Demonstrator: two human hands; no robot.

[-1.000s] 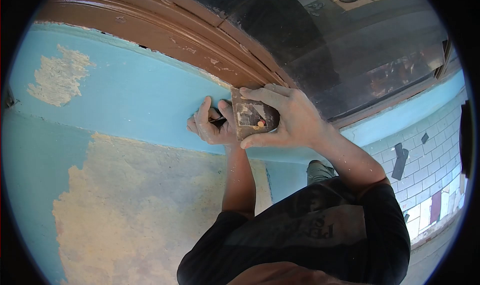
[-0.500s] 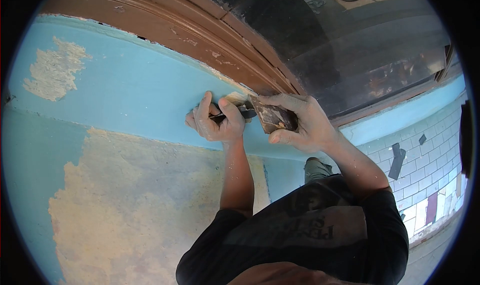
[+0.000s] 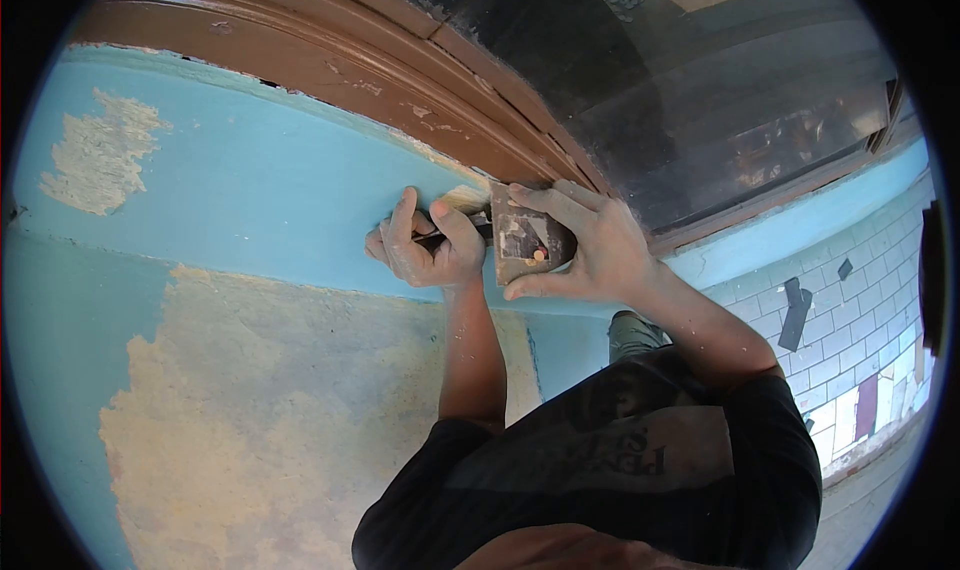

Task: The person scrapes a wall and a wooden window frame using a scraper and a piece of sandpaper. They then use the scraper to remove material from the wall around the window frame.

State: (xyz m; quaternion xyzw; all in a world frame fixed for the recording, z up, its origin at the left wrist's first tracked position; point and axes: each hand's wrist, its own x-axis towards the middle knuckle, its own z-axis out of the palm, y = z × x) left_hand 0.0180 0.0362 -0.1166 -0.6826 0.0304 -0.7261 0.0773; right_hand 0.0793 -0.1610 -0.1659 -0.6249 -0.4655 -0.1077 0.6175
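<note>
My left hand (image 3: 430,245) is closed around a dark-handled scraper (image 3: 470,235), its far end hidden behind a flat brown plate (image 3: 520,242). That plate is stained with pale smears and has a small orange-yellow spot on its face. My right hand (image 3: 600,245) grips it by the edges, fingers above and thumb below. Both tools meet or overlap in front of the blue wall (image 3: 270,180), just under the brown wooden frame (image 3: 400,90). A pale yellowish patch (image 3: 465,198) shows on the wall beside my left fingertips.
Dark glass (image 3: 700,100) fills the frame above. A large bare plaster area (image 3: 270,400) lies at lower left, and a smaller peeled patch (image 3: 105,150) at far left. At right are pale tiles (image 3: 840,330) with dark strips (image 3: 795,315) on them.
The brown plate has moved slightly left and turned its face more toward me, now covering the scraper's end. My left hand has shifted only a little left.
</note>
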